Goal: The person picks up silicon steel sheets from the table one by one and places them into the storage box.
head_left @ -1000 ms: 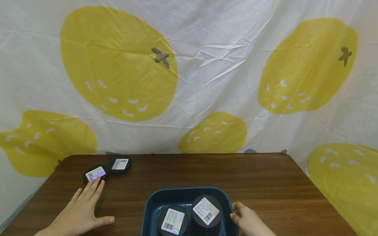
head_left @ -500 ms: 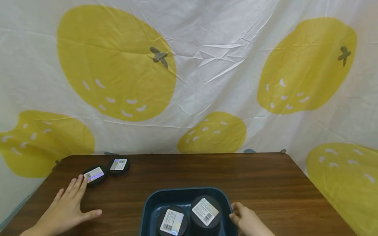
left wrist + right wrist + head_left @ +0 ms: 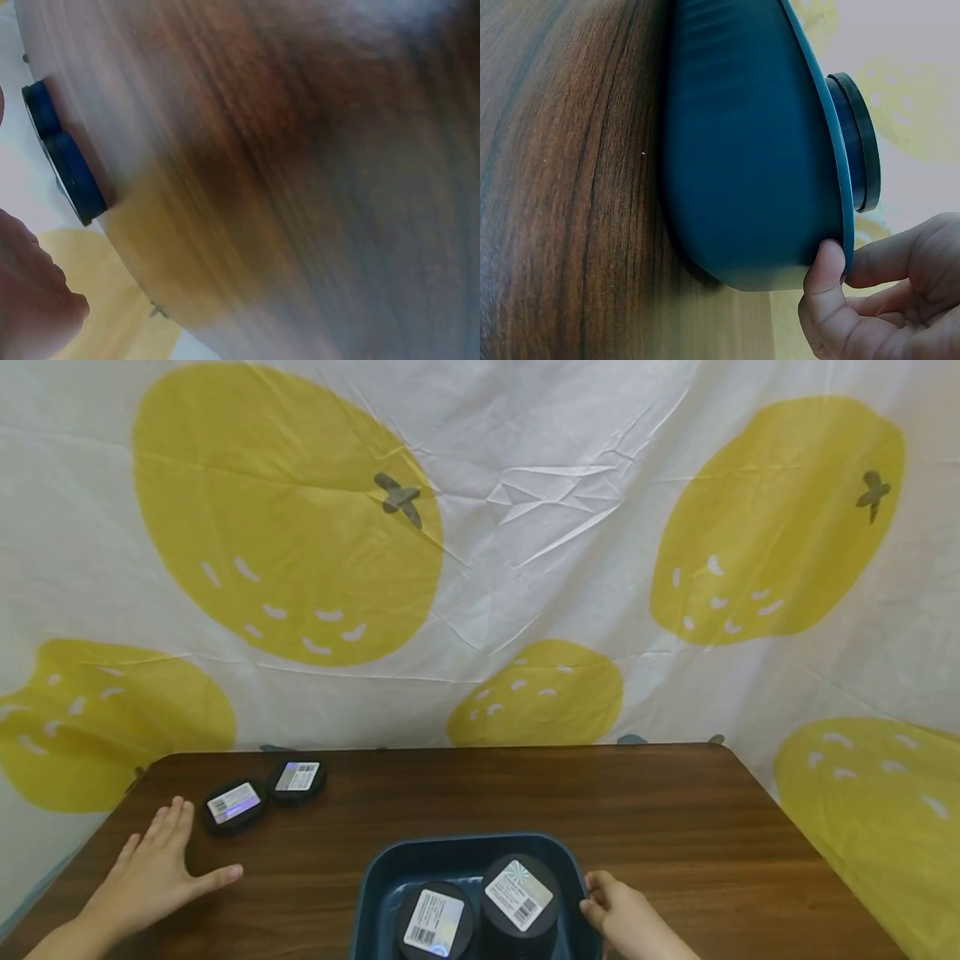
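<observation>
At the table's far left, my left hand (image 3: pixel 153 872) spreads its straight fingers, thumb apart, and holds nothing. Just to the right of its fingertips lies a black round container (image 3: pixel 234 807) with a white barcode label on top. A second one (image 3: pixel 297 781) sits against it, farther back. Both also appear in the left wrist view, seen from the side as low dark discs (image 3: pixel 77 180). My right hand (image 3: pixel 633 917) pinches the right rim of a dark blue tray (image 3: pixel 480 839), thumb and fingers on either side. Inside stand a labelled black container (image 3: pixel 437 922) and a taller one (image 3: pixel 521 897).
The brown wooden table (image 3: pixel 675 810) ends at a back edge close to a white curtain (image 3: pixel 570 427) printed with large yellow fruit. The tray's near part falls below the head view.
My left hand has drawn off leftward from the nearer black container, which its fingertips overlapped before. The right hand keeps its hold on the tray rim, and the containers stay put.
</observation>
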Demonstrator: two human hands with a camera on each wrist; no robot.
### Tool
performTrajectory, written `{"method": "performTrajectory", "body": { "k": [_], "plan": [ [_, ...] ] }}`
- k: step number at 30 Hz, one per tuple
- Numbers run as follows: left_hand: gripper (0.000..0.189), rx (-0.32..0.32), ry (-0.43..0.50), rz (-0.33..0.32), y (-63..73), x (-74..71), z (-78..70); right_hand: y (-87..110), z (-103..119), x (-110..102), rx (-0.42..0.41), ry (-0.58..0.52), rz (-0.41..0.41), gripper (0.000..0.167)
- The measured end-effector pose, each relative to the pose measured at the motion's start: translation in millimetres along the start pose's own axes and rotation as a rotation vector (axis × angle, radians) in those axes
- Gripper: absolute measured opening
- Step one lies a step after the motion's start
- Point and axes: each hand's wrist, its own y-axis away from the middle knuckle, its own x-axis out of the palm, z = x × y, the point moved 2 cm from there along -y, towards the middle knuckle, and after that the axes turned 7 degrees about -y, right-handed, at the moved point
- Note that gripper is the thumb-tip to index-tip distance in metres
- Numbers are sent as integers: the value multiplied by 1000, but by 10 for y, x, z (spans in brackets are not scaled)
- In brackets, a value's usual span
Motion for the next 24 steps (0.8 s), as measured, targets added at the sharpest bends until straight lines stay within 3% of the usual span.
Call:
{"method": "performTrajectory", "body": {
  "k": [8,24],
  "plan": [
    [115,-96,92,17,-217,-8,67,-4,-8,0,-5,-22,22,28],
    [118,-157,206,72,-390,47,203,4,-21,2,19,-26,14,25]
  ]
}}
